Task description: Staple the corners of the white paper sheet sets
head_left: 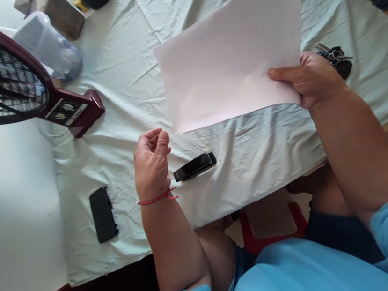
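A large white sheet of paper [226, 61] is held at its lower right corner by my right hand [316, 76], thumb on top and the fingers hidden underneath. My left hand [153, 157], with a red string bracelet at the wrist, is just off the sheet's lower left corner. Its fingers are curled in against the thumb, and nothing shows in them. Close by on its right, a black stapler [195, 166] lies on the cloth, below the paper's lower edge.
A pale cloth [122, 140] covers the table. At left are a mosquito racket [80, 110], a clear plastic container [47, 45], a brownish block [58, 16] and a black flat case [104, 215]. Keys [339, 59] lie beyond my right hand. A red stool [275, 234] shows below.
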Demonstrator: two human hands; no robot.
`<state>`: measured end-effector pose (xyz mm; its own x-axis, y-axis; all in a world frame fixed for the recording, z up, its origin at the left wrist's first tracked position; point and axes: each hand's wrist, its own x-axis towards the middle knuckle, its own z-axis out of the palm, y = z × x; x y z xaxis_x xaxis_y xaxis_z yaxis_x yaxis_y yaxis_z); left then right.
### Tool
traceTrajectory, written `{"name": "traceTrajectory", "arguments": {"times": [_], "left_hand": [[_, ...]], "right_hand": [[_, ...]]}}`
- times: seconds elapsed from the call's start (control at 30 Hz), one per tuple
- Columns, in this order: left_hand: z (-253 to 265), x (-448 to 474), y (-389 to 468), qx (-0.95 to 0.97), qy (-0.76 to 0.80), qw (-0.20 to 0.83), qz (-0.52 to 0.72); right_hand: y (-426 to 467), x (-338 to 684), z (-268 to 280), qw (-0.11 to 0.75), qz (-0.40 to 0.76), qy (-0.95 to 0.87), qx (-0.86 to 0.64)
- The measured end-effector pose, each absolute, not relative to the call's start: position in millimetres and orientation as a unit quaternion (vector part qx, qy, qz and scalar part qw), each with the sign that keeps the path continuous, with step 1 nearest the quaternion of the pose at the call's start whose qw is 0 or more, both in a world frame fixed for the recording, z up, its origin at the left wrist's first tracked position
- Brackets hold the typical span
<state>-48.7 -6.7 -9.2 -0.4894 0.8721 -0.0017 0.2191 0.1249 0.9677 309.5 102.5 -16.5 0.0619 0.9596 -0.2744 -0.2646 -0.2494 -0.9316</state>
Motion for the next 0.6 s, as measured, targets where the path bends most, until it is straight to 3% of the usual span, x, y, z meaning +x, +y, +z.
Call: {"name": "traceTrajectory", "arguments": {"times": [0.17,0.4,0.6], "left_hand": [[-7.6,-37.8,-3.0,0.356,0.652,0.4,0.537],[-2.7,-24.3,-1.9,0.367,0.668,0.338,0.553],[0.9,-17.3,-1.9,0.385,0.615,0.407,0.554]], "right_hand": [[99.6,312.6,-18.4,0.525,0.616,-0.345,-0.476],[107.1,319.2,-35.6,0.512,0.598,-0.374,-0.489],[107.4,313.1,-26.4,0.513,0.593,-0.337,-0.522]]}}
